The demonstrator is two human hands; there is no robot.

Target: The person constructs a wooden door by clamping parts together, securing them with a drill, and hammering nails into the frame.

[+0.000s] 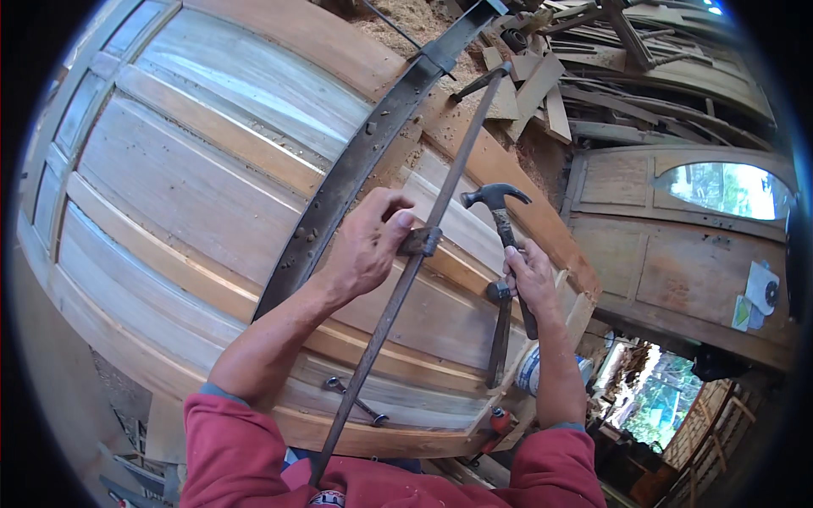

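A large paneled wooden door [195,182] lies flat before me. Across it runs a long metal bar clamp [381,326], slanting from the far side down to my torso. My left hand [368,241] is closed at the clamp's sliding jaw [421,242], thumb against it; its far fingers are partly hidden. On the right, my right hand [531,273] grips a claw hammer [504,224] by its handle, head up and pointing away from me. Just below that hand, a second hammer [500,334] with a dark handle rests on the door's right part.
A dark steel beam [339,182] crosses the door. A short metal tool [356,400] lies near me; a red-handled tool [500,421] and a white tub [531,372] are at the near right. Scrap wood [538,93] is piled beyond. Another door [652,254] stands right.
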